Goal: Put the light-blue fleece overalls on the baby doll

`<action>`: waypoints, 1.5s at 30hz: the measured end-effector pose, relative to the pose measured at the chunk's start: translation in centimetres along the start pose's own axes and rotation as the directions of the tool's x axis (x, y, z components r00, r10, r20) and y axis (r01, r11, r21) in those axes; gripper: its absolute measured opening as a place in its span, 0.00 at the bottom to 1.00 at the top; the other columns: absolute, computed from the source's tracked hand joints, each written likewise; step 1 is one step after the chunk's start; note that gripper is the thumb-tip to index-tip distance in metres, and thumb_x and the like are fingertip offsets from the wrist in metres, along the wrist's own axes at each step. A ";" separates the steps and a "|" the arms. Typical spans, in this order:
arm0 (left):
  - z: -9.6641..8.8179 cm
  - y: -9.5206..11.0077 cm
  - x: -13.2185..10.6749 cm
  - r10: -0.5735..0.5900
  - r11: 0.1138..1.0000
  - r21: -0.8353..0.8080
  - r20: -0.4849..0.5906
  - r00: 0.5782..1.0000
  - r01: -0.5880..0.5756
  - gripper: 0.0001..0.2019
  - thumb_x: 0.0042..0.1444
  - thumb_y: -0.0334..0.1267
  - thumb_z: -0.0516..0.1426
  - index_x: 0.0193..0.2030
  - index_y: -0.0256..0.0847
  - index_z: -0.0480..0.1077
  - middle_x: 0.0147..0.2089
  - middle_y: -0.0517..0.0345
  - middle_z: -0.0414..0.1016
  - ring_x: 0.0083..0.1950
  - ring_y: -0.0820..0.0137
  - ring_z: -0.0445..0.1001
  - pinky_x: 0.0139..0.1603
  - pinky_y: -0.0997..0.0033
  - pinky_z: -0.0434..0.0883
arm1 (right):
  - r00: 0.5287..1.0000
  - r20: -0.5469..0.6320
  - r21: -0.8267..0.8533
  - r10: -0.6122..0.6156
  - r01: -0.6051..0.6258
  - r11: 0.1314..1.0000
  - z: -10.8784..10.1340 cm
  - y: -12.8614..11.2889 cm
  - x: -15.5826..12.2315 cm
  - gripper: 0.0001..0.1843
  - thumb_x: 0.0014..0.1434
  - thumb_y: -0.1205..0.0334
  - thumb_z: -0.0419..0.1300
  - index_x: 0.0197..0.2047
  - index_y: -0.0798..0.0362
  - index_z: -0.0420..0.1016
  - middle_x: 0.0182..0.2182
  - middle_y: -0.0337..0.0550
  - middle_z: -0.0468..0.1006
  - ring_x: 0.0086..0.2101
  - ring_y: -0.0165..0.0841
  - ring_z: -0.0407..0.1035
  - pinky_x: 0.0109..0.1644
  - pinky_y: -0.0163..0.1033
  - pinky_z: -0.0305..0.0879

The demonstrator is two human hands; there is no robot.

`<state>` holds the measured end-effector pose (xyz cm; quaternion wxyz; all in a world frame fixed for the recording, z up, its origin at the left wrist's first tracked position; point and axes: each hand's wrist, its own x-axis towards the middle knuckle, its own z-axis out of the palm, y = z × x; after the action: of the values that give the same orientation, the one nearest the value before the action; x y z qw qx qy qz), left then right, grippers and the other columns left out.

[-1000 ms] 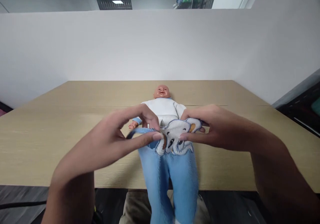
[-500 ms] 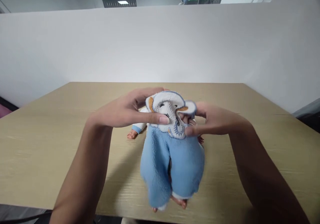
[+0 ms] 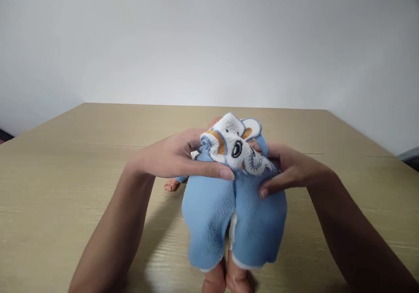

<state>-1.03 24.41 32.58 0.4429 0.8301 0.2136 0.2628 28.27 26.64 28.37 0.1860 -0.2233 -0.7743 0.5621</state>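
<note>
A baby doll lies on its back, its legs [image 3: 214, 280] pointing toward me and its small hand [image 3: 171, 185] showing at the left. Fluffy blue overalls [image 3: 206, 210] cover its thighs, with a white animal-face bib [image 3: 234, 142] crumpled at the top. My left hand [image 3: 178, 155] grips the overalls at the left of the waist, thumb lying across the front. On the other side, my right hand [image 3: 291, 168] pinches the cloth below a thin blue strap [image 3: 262, 145]. Most of the doll's head and chest is hidden behind the bib and my hands.
The doll lies on a wide wooden table [image 3: 81, 175]. A white wall panel [image 3: 209, 48] rises behind its far edge. Part of a room shows above the panel.
The overalls have moved up the doll's legs, so more of its lower legs shows. The bib has tilted and folded over. My right hand has shifted slightly right.
</note>
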 end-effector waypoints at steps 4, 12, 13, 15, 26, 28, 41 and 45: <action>0.4 -0.9 0.5 0.038 0.999 -0.031 -0.004 0.999 -0.038 0.11 0.63 0.44 0.70 0.49 0.43 0.84 0.50 0.51 0.86 0.53 0.60 0.84 0.56 0.63 0.81 | 0.989 0.146 -0.195 0.006 0.023 0.981 1.4 -0.8 1.0 0.29 0.49 0.53 0.82 0.53 0.50 0.85 0.46 0.40 0.85 0.51 0.41 0.78 0.57 0.40 0.76; -1.7 -1.1 -1.3 -0.171 0.981 0.123 0.170 0.971 0.151 0.12 0.63 0.45 0.69 0.50 0.43 0.81 0.41 0.58 0.85 0.46 0.63 0.84 0.45 0.72 0.80 | 0.971 0.016 -0.021 -0.237 0.237 0.971 2.1 -0.8 0.6 0.25 0.53 0.56 0.81 0.52 0.50 0.85 0.40 0.39 0.83 0.47 0.40 0.78 0.57 0.42 0.75; -1.9 -1.1 -1.5 -0.138 0.987 0.108 0.154 0.978 0.122 0.12 0.65 0.44 0.68 0.52 0.43 0.80 0.44 0.57 0.85 0.49 0.63 0.84 0.49 0.71 0.80 | 0.980 0.009 -0.005 -0.200 0.200 0.980 2.1 -0.7 0.5 0.25 0.53 0.56 0.81 0.53 0.50 0.84 0.40 0.39 0.83 0.47 0.40 0.78 0.56 0.42 0.76; -2.3 -1.4 -1.8 -0.021 0.999 0.044 0.068 0.997 0.018 0.12 0.70 0.41 0.64 0.56 0.43 0.78 0.50 0.54 0.84 0.57 0.63 0.81 0.57 0.69 0.79 | 0.995 0.061 -0.020 -0.074 0.076 0.997 2.2 -0.5 0.2 0.26 0.54 0.55 0.80 0.54 0.51 0.84 0.41 0.40 0.84 0.45 0.40 0.79 0.52 0.40 0.77; -1.5 -2.8 -0.9 -0.021 0.999 -0.032 0.202 0.979 0.028 0.20 0.56 0.51 0.74 0.45 0.38 0.81 0.36 0.53 0.83 0.41 0.60 0.84 0.44 0.68 0.83 | 0.996 0.060 0.191 -0.073 0.060 0.980 1.8 0.6 0.2 0.34 0.47 0.51 0.83 0.56 0.52 0.85 0.41 0.42 0.87 0.48 0.43 0.81 0.55 0.42 0.79; -1.5 -3.1 -0.8 -0.002 0.999 -0.035 0.144 0.990 0.007 0.20 0.54 0.51 0.74 0.45 0.40 0.81 0.37 0.53 0.84 0.43 0.59 0.84 0.46 0.67 0.83 | 0.994 0.059 0.284 -0.090 0.070 0.956 1.9 0.9 0.2 0.34 0.49 0.49 0.82 0.57 0.52 0.84 0.44 0.44 0.87 0.52 0.46 0.81 0.59 0.44 0.78; -0.6 -3.1 -0.3 -0.037 0.980 -0.185 0.173 0.984 0.070 0.16 0.68 0.52 0.64 0.48 0.41 0.78 0.38 0.56 0.83 0.41 0.66 0.83 0.45 0.73 0.82 | 0.940 0.336 0.323 -0.057 -0.058 0.945 2.2 1.1 0.9 0.37 0.47 0.49 0.83 0.58 0.55 0.84 0.46 0.48 0.87 0.58 0.48 0.78 0.61 0.41 0.76; -0.6 -3.0 -0.3 -0.045 0.975 -0.193 0.308 0.950 0.109 0.30 0.43 0.53 0.79 0.48 0.39 0.81 0.34 0.54 0.83 0.39 0.58 0.84 0.43 0.66 0.84 | 0.993 0.113 0.332 -0.029 -0.011 0.943 1.7 2.7 0.0 0.33 0.54 0.45 0.78 0.57 0.53 0.84 0.48 0.46 0.86 0.55 0.48 0.79 0.61 0.47 0.77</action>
<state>-2.02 26.16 30.29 0.5646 0.8006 0.1474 0.1362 27.69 26.00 25.29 0.1780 -0.1521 -0.6792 0.6956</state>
